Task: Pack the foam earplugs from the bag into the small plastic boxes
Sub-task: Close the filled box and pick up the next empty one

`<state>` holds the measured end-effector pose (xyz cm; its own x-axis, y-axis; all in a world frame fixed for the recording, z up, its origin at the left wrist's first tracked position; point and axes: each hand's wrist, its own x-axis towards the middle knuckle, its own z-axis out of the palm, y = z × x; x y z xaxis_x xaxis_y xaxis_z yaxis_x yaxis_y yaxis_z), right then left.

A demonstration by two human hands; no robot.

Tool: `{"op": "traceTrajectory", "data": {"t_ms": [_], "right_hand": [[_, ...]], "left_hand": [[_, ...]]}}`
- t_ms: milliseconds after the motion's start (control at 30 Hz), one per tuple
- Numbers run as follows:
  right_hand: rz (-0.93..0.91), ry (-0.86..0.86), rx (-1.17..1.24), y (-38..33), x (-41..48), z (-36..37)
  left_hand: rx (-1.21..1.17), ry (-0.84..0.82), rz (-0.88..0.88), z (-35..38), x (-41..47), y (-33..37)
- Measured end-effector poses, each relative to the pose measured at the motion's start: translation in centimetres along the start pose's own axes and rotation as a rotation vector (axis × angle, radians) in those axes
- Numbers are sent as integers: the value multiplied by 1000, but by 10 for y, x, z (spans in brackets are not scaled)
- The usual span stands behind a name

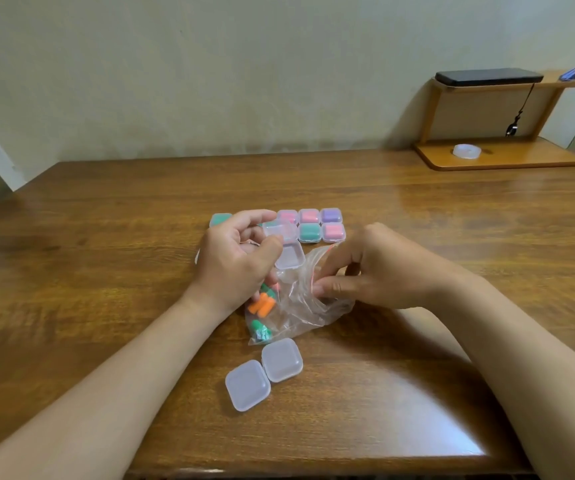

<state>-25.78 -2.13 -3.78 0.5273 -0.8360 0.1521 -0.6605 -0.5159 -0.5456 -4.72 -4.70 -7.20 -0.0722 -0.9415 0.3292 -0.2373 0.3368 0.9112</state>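
a person's left hand [236, 258] grips a small clear plastic box [289, 256], hinged open and empty, just beyond the crumpled clear plastic zip bag [300, 306] that lies on the brown wooden table [106, 271]. thumb and curled fingers close round the box near its hinge, with the raised lid on the side away from the bag. the right hand [372, 271] pinches the bag's mouth at its red-striped rim, on the bag's right side, thumb and fingertips pressed on the film. inside the bag, at its left end, lie orange foam earplugs [262, 304] and, nearer the person, green foam earplugs [260, 330] (their number cannot be counted through the creased plastic). just beside the bag's near edge sits a second clear plastic box [265, 372], opened flat, both halves empty. beyond the bag stands a cluster of closed clear boxes [320, 225] showing pink, green and purple fillings, set side by side in rows and partly hidden by the left hand. one more green-filled box [220, 219] shows beyond the bag and to its left. far beyond the bag and to its right, a light wooden shelf stand [500, 161] carries a flat black slab [488, 77] on top and a roll of clear tape [466, 150] on its base.
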Motion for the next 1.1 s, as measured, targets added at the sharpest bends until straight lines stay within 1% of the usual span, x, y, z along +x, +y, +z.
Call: {"op": "traceTrajectory", "data": {"t_ms": [167,233,367,633,767,833,900,1000,1100], "right_hand": [[-55,-5,-66,1,1,2],[-32,17,-92,0,3,5],[17,78,-7,2,5,9],[-41,41,-41,9,4,3],[23,-63,73,13,5,4],[51,-54,187,14,4,3],[65,-27,235,15,2,0],[70,27,179,17,1,-7],[70,20,101,17,1,-9]], "left_hand": [[-23,5,-21,3,0,0],[-35,-4,-28,4,0,2],[-40,-29,-18,4,-1,3],[-96,-54,-41,5,-1,3],[-109,-76,-45,5,-1,2],[-115,-72,-41,5,-1,3],[-100,-52,-24,4,-1,4],[-72,-25,3,3,-2,5],[-15,-22,14,3,-3,6]]}}
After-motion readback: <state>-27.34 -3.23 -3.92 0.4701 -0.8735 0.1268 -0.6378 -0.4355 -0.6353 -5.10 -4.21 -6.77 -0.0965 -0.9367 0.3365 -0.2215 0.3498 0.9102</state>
